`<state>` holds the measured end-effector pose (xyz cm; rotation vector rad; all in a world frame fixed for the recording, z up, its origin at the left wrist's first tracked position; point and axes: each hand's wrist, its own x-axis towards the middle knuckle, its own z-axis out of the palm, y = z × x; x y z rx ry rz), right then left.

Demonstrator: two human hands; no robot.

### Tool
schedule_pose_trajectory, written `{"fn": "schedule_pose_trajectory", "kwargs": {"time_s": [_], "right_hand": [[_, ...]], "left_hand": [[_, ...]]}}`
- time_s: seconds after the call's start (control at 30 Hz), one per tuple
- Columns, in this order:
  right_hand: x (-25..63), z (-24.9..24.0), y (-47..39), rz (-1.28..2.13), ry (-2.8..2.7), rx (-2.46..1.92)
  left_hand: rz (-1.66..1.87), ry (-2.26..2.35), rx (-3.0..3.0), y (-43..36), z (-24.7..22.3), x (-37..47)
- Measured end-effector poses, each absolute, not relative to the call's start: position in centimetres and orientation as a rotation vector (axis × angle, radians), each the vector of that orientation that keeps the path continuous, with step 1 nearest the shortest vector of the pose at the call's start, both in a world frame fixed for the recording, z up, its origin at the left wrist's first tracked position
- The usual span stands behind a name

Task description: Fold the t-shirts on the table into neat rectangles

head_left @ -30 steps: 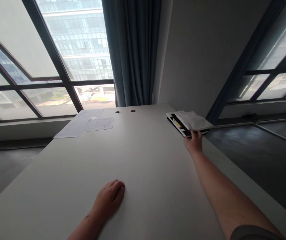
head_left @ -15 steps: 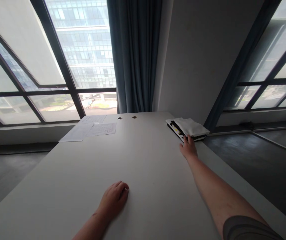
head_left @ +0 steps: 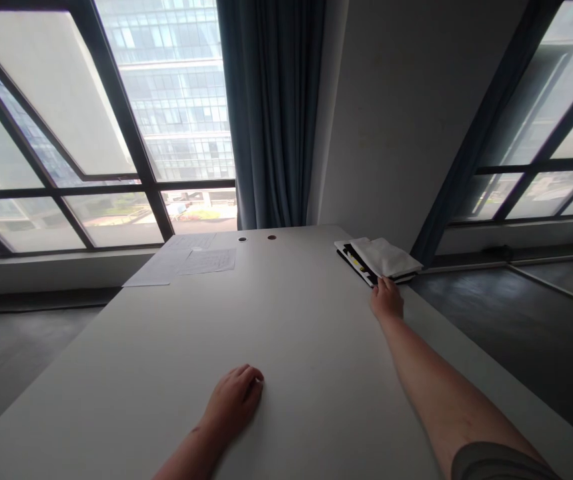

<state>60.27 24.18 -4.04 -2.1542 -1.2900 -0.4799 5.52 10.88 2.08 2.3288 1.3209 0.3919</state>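
Note:
My right hand (head_left: 387, 298) reaches out over the table to a flat stack at the far right. Its fingers are drawn together at the near corner of a folded white cloth-like piece (head_left: 389, 257), which lies on top. Beneath it show black and white layers (head_left: 359, 264) with a small yellow mark; what they are I cannot make out. The fingertips are partly hidden against the stack. My left hand (head_left: 235, 400) rests on the bare tabletop nearer to me, fingers curled in, with nothing visible in them.
Several printed paper sheets (head_left: 209, 261) lie at the far left of the white table (head_left: 291, 320). Two round holes, one of them a dark-centred hole (head_left: 271, 237), sit near the far edge. Beyond stand a blue curtain (head_left: 271, 113), a wall and windows.
My right hand's fingers, spread over the stack's near edge before, have drawn back slightly and closed together at its corner. The left hand stays curled on the table. The view has shifted slightly.

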Motion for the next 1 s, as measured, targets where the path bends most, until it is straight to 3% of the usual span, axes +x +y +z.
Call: {"fn": "schedule_pose_trajectory", "kwargs": {"time_s": [0.3, 0.73, 1.0], "right_hand": [[59.7, -4.6, 24.1, -0.443, -1.404, -2.230], [55.4, -4.1, 21.5, -0.081, -1.533, -2.586], [45.3, -3.0, 17.3, 0.072, -1.705, -2.598]], "left_hand": [[0.415, 1.314, 2.347, 11.1, 1.6, 5.5], [0.458, 1.348, 2.484, 12.6, 1.0, 5.5], [0.077, 1.616, 2.491, 18.1, 0.5, 7.6]]}}
